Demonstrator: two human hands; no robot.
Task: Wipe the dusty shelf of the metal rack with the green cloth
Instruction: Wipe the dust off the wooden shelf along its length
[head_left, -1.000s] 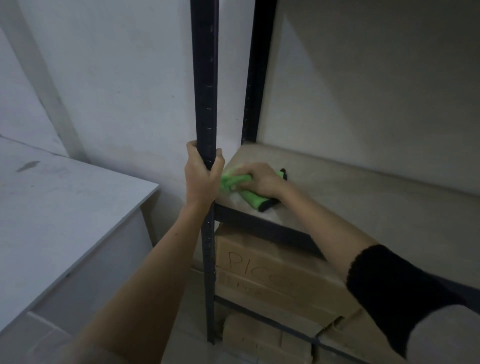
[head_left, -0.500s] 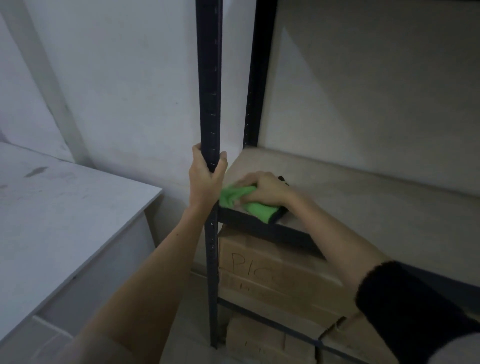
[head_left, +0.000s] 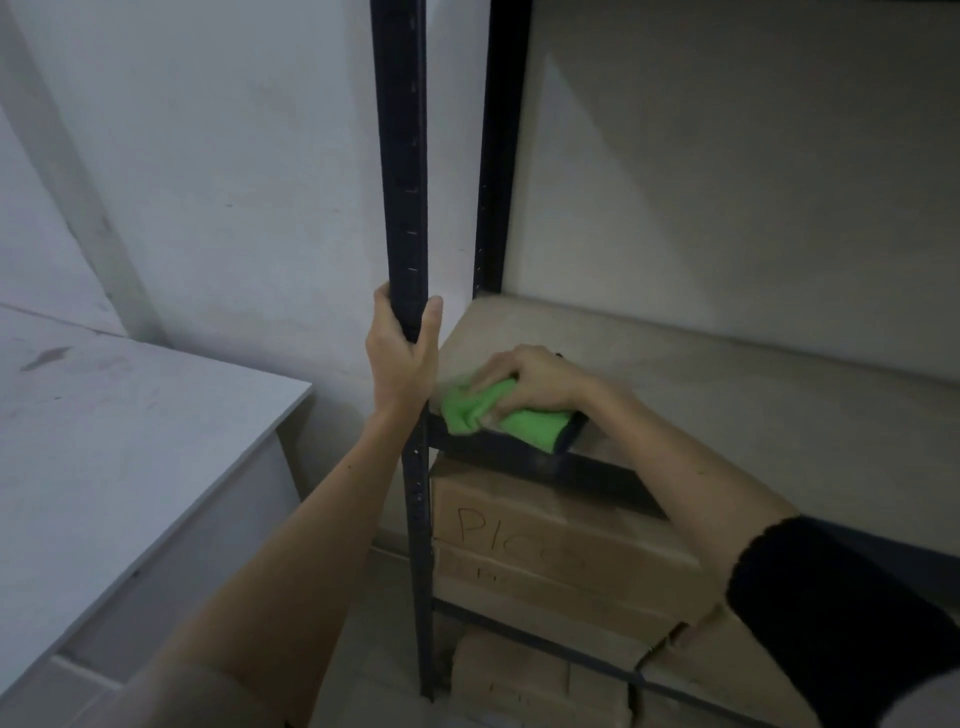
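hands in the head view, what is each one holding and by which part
The left hand grips the rack's front post just above shelf level. The right hand presses on top of the bunched green cloth at the shelf's front corner.

You're working in dim, flat light; the wall (head_left: 727, 182) carries a slanted shadow, and the green cloth (head_left: 498, 415) smears with blur.

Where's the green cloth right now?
Under the right hand, the green cloth lies at the shelf's front-left corner, beside the post the left hand grips.
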